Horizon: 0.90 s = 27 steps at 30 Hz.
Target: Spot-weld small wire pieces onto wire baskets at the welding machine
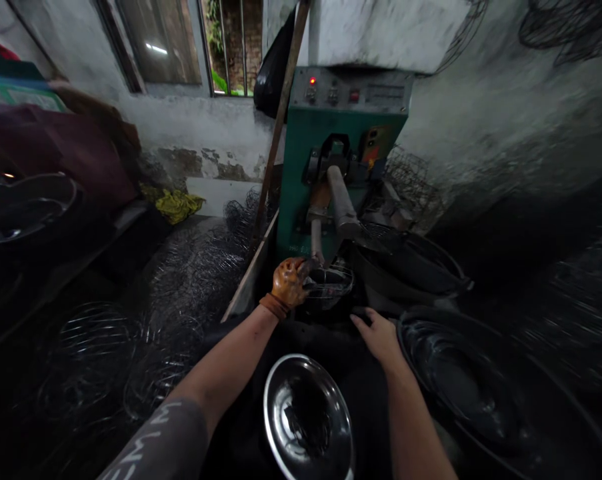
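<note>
My left hand (289,283), in a stained orange-brown glove, is closed on the left side of a small wire frame (338,283). The frame sits at the lower tip of a green spot-welding machine (301,140), right under its electrode (317,243). My right hand (378,333), bare, is lower and to the right, apart from the frame. Its thumb and forefinger point left and look slightly apart, and I see nothing between them; the other fingers are hidden. A shiny metal bowl (341,413) with dark small pieces inside lies nearest me, between my forearms.
Heaps of wire frames (185,273) lie on the left. Dark round basins (411,267) stand at the right, one holding wire rings (451,367). A wooden bar (281,120) leans beside the machine. A yellow cloth (173,203) lies by the wall.
</note>
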Each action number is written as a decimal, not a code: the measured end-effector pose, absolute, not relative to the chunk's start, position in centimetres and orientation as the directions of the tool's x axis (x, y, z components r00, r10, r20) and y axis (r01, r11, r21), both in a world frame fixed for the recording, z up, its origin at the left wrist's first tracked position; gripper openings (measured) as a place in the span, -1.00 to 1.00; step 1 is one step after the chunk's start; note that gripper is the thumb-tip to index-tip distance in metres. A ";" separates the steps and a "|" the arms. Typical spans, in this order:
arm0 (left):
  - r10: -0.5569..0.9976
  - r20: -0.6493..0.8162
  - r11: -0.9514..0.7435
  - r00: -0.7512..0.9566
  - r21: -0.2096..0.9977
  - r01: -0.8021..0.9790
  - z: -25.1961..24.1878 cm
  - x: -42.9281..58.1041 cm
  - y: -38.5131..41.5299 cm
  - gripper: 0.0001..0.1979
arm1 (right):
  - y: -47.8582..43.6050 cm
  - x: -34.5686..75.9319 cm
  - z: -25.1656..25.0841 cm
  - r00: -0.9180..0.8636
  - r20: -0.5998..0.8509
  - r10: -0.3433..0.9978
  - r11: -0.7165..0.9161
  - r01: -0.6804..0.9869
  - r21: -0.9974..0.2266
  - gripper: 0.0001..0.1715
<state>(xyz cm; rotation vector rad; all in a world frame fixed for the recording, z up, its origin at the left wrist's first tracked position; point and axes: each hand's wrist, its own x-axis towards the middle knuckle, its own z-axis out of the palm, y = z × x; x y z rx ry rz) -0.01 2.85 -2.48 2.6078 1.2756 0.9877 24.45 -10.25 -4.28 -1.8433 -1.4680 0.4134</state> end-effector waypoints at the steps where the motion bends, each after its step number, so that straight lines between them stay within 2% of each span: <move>1: 0.735 0.511 -0.650 0.447 0.338 0.681 -2.4 -0.1 2.9 -0.32 | -10.4 24.4 -4.7 0.296 0.181 0.938 -0.080 0.692 -0.717 -0.64; 8: 0.721 0.534 -0.663 0.442 0.348 0.662 -2.1 -0.1 2.9 -0.37 | -10.8 24.4 -7.5 0.309 0.110 0.945 -0.128 0.655 -0.744 -0.73; 16: 0.692 0.569 -0.700 0.444 0.378 0.606 -3.0 -0.6 3.5 -0.36 | -11.4 24.4 -10.3 0.308 0.012 0.951 -0.207 0.670 -0.713 -0.79; 22: 0.672 0.587 -0.718 0.452 0.364 0.594 -3.4 -0.6 3.9 -0.34 | -11.3 24.4 -11.1 0.318 -0.032 0.947 -0.251 0.678 -0.691 -0.79; 27: 0.647 0.602 -0.745 0.468 0.367 0.558 -3.6 -0.7 4.2 -0.36 | -11.3 23.9 -10.8 0.310 -0.032 0.950 -0.237 0.654 -0.718 -0.82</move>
